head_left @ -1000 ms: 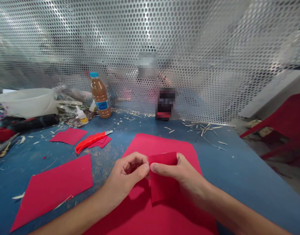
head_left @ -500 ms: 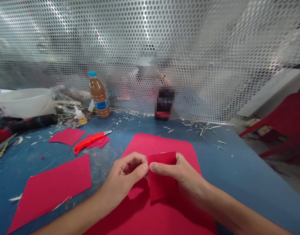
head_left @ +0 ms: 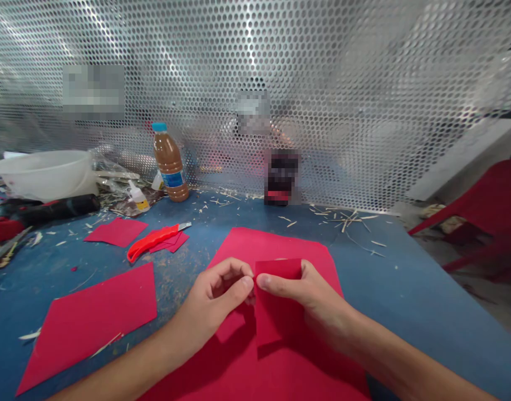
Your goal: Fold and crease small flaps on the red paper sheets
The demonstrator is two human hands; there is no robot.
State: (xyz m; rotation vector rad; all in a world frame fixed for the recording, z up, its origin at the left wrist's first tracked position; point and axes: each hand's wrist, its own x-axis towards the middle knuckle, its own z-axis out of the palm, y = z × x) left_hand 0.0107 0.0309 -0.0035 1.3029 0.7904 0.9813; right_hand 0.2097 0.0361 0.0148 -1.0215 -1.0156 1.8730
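Note:
A small red paper piece (head_left: pixel 278 323) is held upright above a large red sheet (head_left: pixel 280 242) on the blue table. My right hand (head_left: pixel 308 287) grips it, thumb on the near face and the other fingers mostly hidden behind. At the paper's left edge, my left hand (head_left: pixel 226 287) pinches with thumb and fingertips pressed together. Shadows of both hands fall on the large sheet below.
Left on the blue table (head_left: pixel 406 301) lie a red sheet (head_left: pixel 97 317), smaller red pieces (head_left: pixel 117 231) and a red-handled cutter (head_left: pixel 155 242). Behind them stand a bottle (head_left: pixel 170 161), glue bottle (head_left: pixel 138 196), white bowl (head_left: pixel 47 175) and black tool (head_left: pixel 63 209). Wood slivers lie scattered.
The small paper has tilted slightly, its top edge now more level. Both hands keep nearly the same pose. The whole view has shifted a little.

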